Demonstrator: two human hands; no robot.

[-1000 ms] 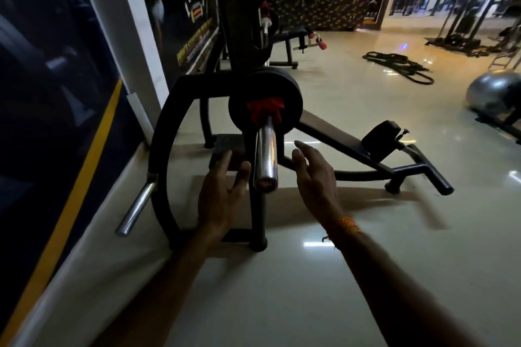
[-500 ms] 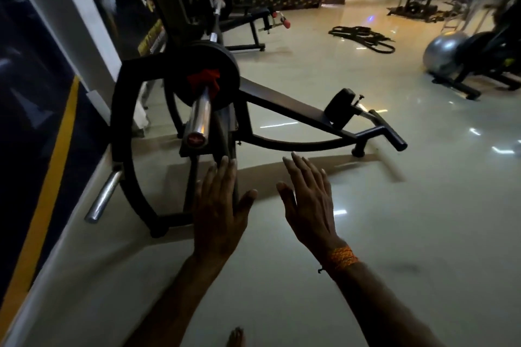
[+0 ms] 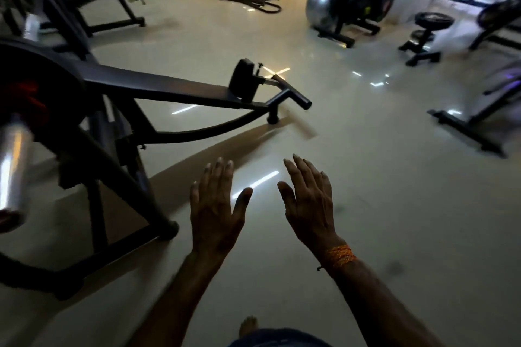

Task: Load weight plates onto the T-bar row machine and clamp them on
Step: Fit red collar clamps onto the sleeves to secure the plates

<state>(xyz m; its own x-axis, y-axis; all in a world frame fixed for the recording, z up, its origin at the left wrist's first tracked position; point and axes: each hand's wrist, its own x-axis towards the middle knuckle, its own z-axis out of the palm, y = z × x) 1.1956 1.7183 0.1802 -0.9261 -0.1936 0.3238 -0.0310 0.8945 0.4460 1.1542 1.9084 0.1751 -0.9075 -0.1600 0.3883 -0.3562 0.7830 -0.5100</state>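
Both hands empty: left hand [image 3: 215, 207] and right hand [image 3: 308, 203] spread flat over bare floor, clear of everything. Far left, the weight plate [image 3: 42, 79] sits on the chrome sleeve [image 3: 12, 166], red clamp [image 3: 26, 96] apparently snug against it, though blurred.

Both arms were stretched forward and down, the forearms bare. The left hand [image 3: 215, 210] was open and flat, its back turned up to the camera, the fingers [image 3: 222, 175] straight and close together, the thumb spread out to the right. The right hand [image 3: 308, 201] was also open, back up, fingers a little apart and pointing forward, thumb turned toward the left hand. The two hands were near each other but did not touch, and they held nothing. On the right wrist there was an orange thread band [image 3: 340, 256]. A bare toe [image 3: 248, 324] showed low between the arms.
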